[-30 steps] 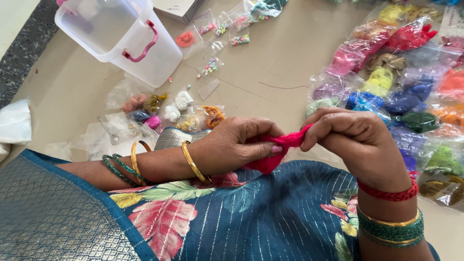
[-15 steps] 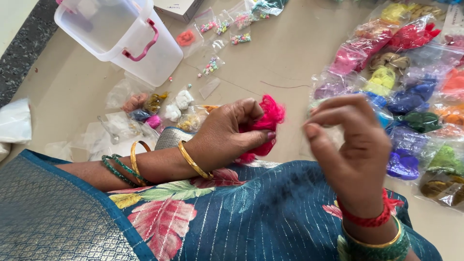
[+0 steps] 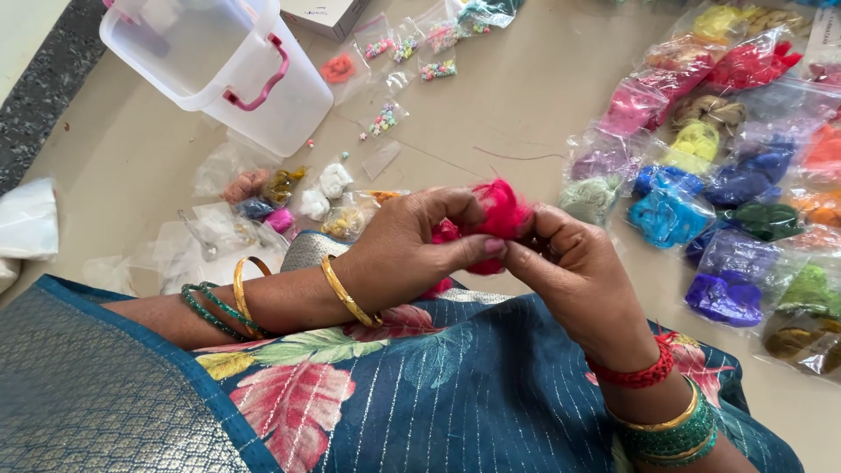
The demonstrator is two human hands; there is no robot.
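While my left hand (image 3: 412,250) cupped the pink tuft of fibre (image 3: 499,215) from below with thumb and fingers clenched on it, my right hand (image 3: 574,271) pinched the same tuft from the other side, both hands meeting above my blue flowered lap. The tuft sat between my two hands, raised off the floor (image 3: 526,96). Bagged fibres in many colours (image 3: 701,193) lay along the floor's right edge, and a clear plastic box with a pink handle (image 3: 228,66) stood toward its far left corner.
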